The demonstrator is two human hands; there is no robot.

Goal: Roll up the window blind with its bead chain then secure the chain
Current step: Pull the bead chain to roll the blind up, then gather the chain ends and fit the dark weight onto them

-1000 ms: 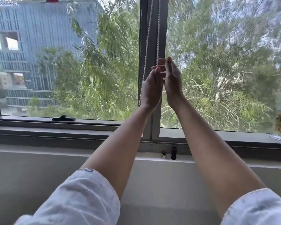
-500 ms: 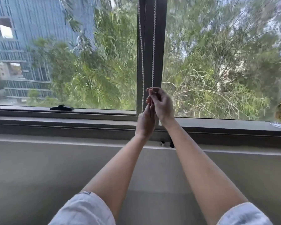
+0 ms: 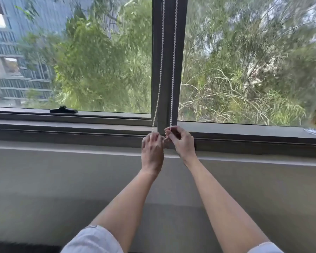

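At the sill, left hand point(image 3: 152, 152) and right hand point(image 3: 181, 141) pinched on the bead chain point(image 3: 173, 70), its lower loop hidden.

White bead chain point(image 3: 173, 61), dark grey window frame point(image 3: 169, 52), white sleeves point(image 3: 93, 240), black latch point(image 3: 63, 110)
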